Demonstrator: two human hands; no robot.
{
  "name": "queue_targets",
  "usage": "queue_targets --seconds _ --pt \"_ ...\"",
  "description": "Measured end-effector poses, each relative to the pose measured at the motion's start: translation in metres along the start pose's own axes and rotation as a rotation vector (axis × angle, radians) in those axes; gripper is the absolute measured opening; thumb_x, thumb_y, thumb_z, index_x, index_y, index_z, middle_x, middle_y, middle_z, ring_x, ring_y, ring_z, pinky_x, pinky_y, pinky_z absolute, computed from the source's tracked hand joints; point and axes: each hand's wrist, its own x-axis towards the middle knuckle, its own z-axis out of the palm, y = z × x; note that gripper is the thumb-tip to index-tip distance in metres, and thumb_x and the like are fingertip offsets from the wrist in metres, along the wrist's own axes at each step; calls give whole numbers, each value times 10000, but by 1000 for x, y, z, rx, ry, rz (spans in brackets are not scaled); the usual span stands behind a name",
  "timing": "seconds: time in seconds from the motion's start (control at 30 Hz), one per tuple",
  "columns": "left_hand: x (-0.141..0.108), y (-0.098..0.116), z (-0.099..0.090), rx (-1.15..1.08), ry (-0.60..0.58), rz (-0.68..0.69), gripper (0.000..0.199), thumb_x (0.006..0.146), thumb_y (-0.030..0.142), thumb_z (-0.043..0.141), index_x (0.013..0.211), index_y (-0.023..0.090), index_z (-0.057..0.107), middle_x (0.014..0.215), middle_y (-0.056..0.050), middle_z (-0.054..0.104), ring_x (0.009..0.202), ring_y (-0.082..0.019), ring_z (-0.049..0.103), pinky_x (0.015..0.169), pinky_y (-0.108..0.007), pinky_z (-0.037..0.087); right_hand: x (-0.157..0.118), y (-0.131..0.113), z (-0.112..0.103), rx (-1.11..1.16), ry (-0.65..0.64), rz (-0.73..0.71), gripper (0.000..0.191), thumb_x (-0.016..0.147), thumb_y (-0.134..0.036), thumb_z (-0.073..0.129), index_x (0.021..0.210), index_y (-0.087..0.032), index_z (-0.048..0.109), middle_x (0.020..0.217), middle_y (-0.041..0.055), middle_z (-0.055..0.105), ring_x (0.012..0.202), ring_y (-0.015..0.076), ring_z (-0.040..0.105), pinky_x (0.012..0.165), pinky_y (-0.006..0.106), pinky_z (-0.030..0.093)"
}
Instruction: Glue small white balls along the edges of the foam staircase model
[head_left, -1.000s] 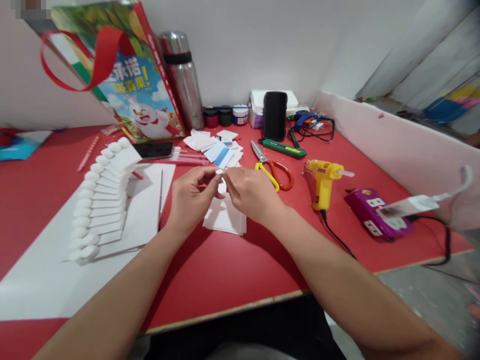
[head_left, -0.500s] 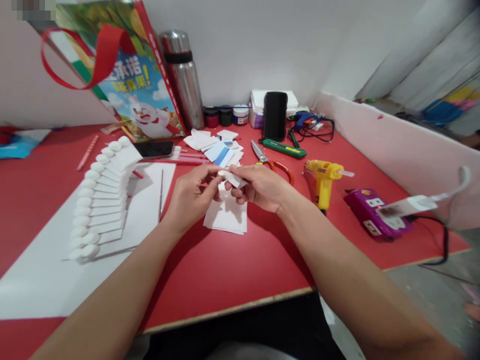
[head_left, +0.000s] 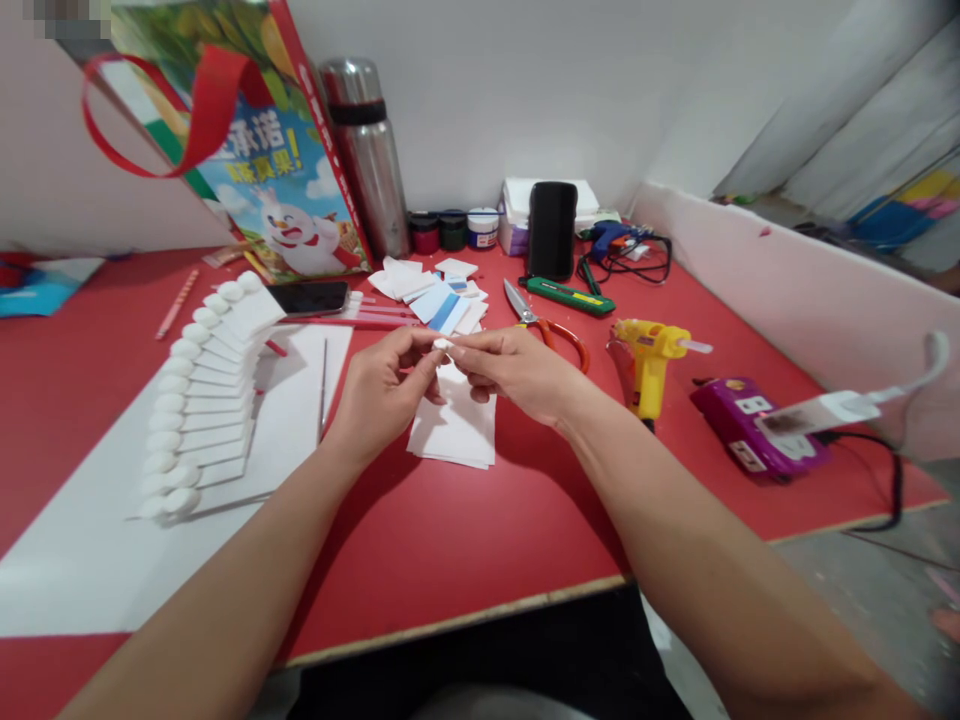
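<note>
On the left of the red table (head_left: pixel 450 560) I see a striped straw (head_left: pixel 178 305), lying flat. Right of it, a curved row of white pieces (head_left: pixel 217 407) with round ends rests over a white sheet (head_left: pixel 75 570). Behind this row a colourful bag (head_left: pixel 289 200) with red handle leans back, and a dark phone (head_left: pixel 311 298) lies before it. A steel bottle (head_left: pixel 371 160) stands just beside the bag.

In the middle is my left hand (head_left: pixel 390 378); its thumb and first finger are clamped on a small white piece (head_left: pixel 442 344). This piece is lifted above a stack of white paper (head_left: pixel 454 430), in front of some loose cards (head_left: pixel 448 310). My right hand (head_left: pixel 517 372) meets it from the other side, its fingers closed on the same piece, which they cover partly.

Past this hand I see the scissors (head_left: pixel 562 342), partly hidden, and behind them a green cutter (head_left: pixel 568 296). Further right are a yellow glue gun (head_left: pixel 651 365) and a purple box (head_left: pixel 757 430).
</note>
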Motion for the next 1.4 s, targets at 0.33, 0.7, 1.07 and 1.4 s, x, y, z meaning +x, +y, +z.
queue_targets --seconds 0.33,0.7,1.07,1.4 --pt "0 2 4 -86 72 -51 210 906 324 699 1017 148 720 775 -13 680 581 -110 623 585 -271 647 -4 3 12 -812 366 -412 283 950 -231 582 710 -134 697 595 -2 543 589 113 434 579 276 274" --pt "-5 -7 11 -65 104 -44 204 911 318 692 1033 172 768 707 -9 704 588 -140 680 624 -268 618 -2 7 13 -961 342 -509 301 928 -154 539 637 -152 615 628 17 573 618 129 508 612 275 307" --pt "2 -2 4 -281 48 -195 181 820 290 783 918 142 744 751 -32 761 654 -165 746 660 -288 650 0 7 4 -930 244 -546 302 932 -152 519 638 -160 589 624 9 551 617 124 486 613 265 323" --pt "2 -8 4 -307 -15 -225 276 841 325 763 1042 136 755 774 -41 772 668 -165 756 699 -302 658 1 9 3 -1057 181 -517 286 987 -176 494 751 -143 653 738 55 652 696 151 548 676 278 359"
